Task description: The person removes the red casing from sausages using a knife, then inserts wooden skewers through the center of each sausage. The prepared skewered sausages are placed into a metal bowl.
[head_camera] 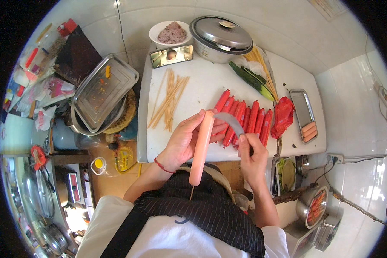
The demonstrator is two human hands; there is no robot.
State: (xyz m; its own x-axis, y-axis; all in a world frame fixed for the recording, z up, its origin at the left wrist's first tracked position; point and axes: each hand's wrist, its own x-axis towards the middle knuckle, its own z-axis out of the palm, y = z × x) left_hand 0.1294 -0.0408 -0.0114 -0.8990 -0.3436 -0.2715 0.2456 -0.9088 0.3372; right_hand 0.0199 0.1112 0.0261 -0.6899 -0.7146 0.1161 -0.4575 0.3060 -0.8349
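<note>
My left hand point(183, 138) holds a peeled pink sausage point(202, 150) near its upper end. A thin wooden skewer point(192, 192) sticks out of the sausage's lower end. Between the thumb and fingers of my right hand point(253, 148) is a curved grey strip point(230, 121); whether it is casing film or a blade I cannot tell. The strip's far end reaches the top of the sausage. Just beyond both hands, several sausages in red casings point(254, 116) lie side by side on the white table point(200, 80). Loose wooden skewers point(170, 100) are spread to their left.
Crumpled red plastic point(282, 116) lies beside a metal tray point(300, 100) holding skewered sausages point(309, 131). Behind are cucumbers point(250, 77), a lidded pot point(224, 38), a propped phone point(172, 56) and a bowl of rice point(171, 33). A steel bowl point(311, 208) stands low at right.
</note>
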